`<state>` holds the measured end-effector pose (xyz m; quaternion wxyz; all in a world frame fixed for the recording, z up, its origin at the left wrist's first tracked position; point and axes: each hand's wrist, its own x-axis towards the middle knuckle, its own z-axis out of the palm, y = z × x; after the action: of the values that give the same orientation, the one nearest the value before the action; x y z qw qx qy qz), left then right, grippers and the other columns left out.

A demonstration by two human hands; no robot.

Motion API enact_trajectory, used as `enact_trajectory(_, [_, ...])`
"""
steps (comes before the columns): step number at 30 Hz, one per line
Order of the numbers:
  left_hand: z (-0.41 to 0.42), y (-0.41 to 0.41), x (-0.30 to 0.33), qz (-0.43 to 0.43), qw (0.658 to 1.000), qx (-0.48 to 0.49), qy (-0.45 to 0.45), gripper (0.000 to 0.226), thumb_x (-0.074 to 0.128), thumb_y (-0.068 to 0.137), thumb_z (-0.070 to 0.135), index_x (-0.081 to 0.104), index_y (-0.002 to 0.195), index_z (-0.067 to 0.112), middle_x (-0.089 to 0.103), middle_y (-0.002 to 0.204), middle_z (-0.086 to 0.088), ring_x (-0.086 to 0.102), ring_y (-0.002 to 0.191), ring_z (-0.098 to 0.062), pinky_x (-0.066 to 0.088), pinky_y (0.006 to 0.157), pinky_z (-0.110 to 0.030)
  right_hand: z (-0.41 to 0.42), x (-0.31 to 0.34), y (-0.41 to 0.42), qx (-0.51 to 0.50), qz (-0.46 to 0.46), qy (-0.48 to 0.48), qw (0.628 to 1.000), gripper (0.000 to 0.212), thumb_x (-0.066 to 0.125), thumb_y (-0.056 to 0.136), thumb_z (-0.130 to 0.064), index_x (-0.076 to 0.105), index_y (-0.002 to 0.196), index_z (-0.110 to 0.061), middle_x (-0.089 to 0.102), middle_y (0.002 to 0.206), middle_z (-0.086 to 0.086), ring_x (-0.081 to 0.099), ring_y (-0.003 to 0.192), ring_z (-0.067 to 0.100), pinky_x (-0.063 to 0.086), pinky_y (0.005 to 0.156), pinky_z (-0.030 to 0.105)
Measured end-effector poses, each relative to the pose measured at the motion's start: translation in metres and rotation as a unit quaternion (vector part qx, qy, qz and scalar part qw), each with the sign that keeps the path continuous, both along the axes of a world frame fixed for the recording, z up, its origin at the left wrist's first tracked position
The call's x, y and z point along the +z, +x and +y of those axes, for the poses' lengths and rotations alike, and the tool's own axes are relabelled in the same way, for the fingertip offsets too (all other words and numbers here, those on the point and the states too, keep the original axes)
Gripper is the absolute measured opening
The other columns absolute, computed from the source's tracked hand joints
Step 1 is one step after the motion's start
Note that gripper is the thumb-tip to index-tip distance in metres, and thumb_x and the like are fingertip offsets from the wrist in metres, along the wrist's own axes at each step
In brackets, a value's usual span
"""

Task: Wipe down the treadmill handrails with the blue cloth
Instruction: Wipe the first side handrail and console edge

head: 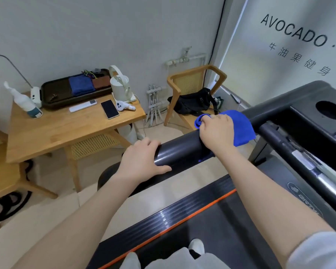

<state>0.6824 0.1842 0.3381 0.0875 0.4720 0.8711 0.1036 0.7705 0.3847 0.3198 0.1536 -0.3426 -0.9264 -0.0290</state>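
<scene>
Treadmill handrail (179, 150): blue cloth (241, 129) under right hand (216, 131).

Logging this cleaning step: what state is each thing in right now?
Blue cloth: bunched, pressed on handrail.
Handrail: gripped, partly covered by the cloth.
Right hand: grips the cloth.
Left hand: rests on the handrail.
Phone: screen dark, flat on table.
</scene>
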Motion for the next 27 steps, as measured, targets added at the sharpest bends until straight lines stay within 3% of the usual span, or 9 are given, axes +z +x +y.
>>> enact_trajectory(2, [0.001, 0.003, -0.003, -0.013, 1.0, 0.024, 0.004, 0.069, 0.065, 0.069, 0.06, 0.045, 0.126, 0.027, 0.052, 0.114, 0.001, 0.048, 0.105, -0.019, 0.042, 0.085, -0.031, -0.025, 0.004, -0.007, 0.069, 0.015, 0.023, 0.997, 0.024, 0.032, 0.075, -0.011, 0.041, 0.053, -0.012, 0.05, 0.047, 0.01, 0.042, 0.042, 0.027, 0.024, 0.049, 0.032])
enact_trajectory(4, [0.003, 0.004, -0.004, -0.02, 0.999, 0.041, -0.002, 0.066, 0.068, 0.067, 0.056, 0.048, 0.121, 0.024, 0.052, 0.109, -0.001, 0.047, 0.104, -0.021, 0.042, 0.085, -0.032, -0.056, 0.002, -0.017, 0.145, 0.001, 0.04, 0.989, 0.017, 0.044, 0.071, -0.006, 0.048, 0.055, -0.012, 0.05, 0.048, 0.005, 0.041, 0.042, 0.024, 0.02, 0.05, 0.031])
enact_trajectory(6, [0.005, 0.005, -0.005, -0.024, 0.998, 0.063, -0.006, 0.056, 0.069, 0.066, 0.049, 0.051, 0.108, 0.017, 0.052, 0.102, -0.003, 0.048, 0.1, -0.025, 0.041, 0.08, -0.032, -0.084, -0.002, -0.024, 0.218, -0.062, 0.055, 0.972, 0.024, 0.033, 0.082, -0.008, 0.056, 0.075, -0.011, 0.05, 0.066, 0.004, 0.044, 0.059, 0.024, 0.022, 0.059, 0.035])
enact_trajectory(9, [0.005, 0.009, -0.004, -0.035, 0.995, 0.089, 0.001, 0.047, 0.069, 0.065, 0.046, 0.048, 0.095, 0.016, 0.05, 0.094, -0.001, 0.049, 0.095, -0.024, 0.042, 0.077, -0.033, -0.081, 0.0, -0.017, 0.278, -0.041, -0.018, 0.959, 0.028, 0.033, 0.095, -0.021, 0.058, 0.091, -0.009, 0.055, 0.078, 0.007, 0.043, 0.071, 0.025, 0.023, 0.066, 0.035])
enact_trajectory(12, [0.007, 0.013, -0.003, -0.032, 0.995, 0.098, -0.004, 0.06, 0.07, 0.064, 0.052, 0.05, 0.111, 0.02, 0.051, 0.103, 0.001, 0.047, 0.099, -0.02, 0.045, 0.083, -0.032, -0.045, 0.006, -0.005, 0.334, 0.002, -0.08, 0.939, 0.025, 0.041, 0.093, -0.025, 0.061, 0.09, -0.011, 0.05, 0.067, 0.001, 0.045, 0.067, 0.022, 0.024, 0.062, 0.032])
enact_trajectory(16, [0.007, 0.022, -0.002, -0.042, 0.992, 0.12, 0.006, 0.067, 0.069, 0.068, 0.05, 0.046, 0.124, 0.022, 0.05, 0.115, 0.002, 0.044, 0.106, -0.016, 0.043, 0.087, -0.029, 0.001, 0.007, 0.0, 0.288, -0.048, -0.029, 0.956, 0.033, 0.035, 0.096, -0.035, 0.055, 0.083, -0.012, 0.062, 0.07, 0.005, 0.057, 0.068, 0.027, 0.031, 0.057, 0.032])
enact_trajectory(22, [0.008, 0.028, 0.003, -0.059, 0.989, 0.135, 0.006, 0.066, 0.07, 0.072, 0.044, 0.044, 0.128, 0.02, 0.049, 0.119, 0.0, 0.043, 0.11, -0.017, 0.042, 0.09, -0.03, 0.045, 0.022, -0.011, 0.08, -0.183, -0.117, 0.973, 0.023, 0.033, 0.093, -0.02, 0.055, 0.089, -0.013, 0.062, 0.095, 0.009, 0.049, 0.078, 0.027, 0.031, 0.07, 0.033])
enact_trajectory(24, [0.008, 0.03, 0.002, -0.052, 0.989, 0.138, 0.015, 0.065, 0.069, 0.072, 0.044, 0.045, 0.127, 0.02, 0.049, 0.118, -0.001, 0.043, 0.109, -0.017, 0.043, 0.09, -0.031, 0.026, 0.027, -0.018, 0.08, -0.223, -0.103, 0.966, 0.018, 0.038, 0.089, -0.011, 0.055, 0.095, -0.012, 0.062, 0.103, 0.01, 0.054, 0.085, 0.029, 0.033, 0.07, 0.034])
enact_trajectory(27, [0.005, 0.028, 0.003, -0.064, 0.99, 0.124, 0.017, 0.06, 0.062, 0.074, 0.047, 0.048, 0.125, 0.018, 0.052, 0.116, -0.002, 0.046, 0.108, -0.02, 0.044, 0.09, -0.033, -0.026, 0.022, -0.024, 0.164, -0.195, -0.059, 0.965, 0.022, 0.038, 0.09, -0.011, 0.054, 0.106, -0.009, 0.065, 0.104, 0.012, 0.06, 0.091, 0.032, 0.034, 0.065, 0.034])
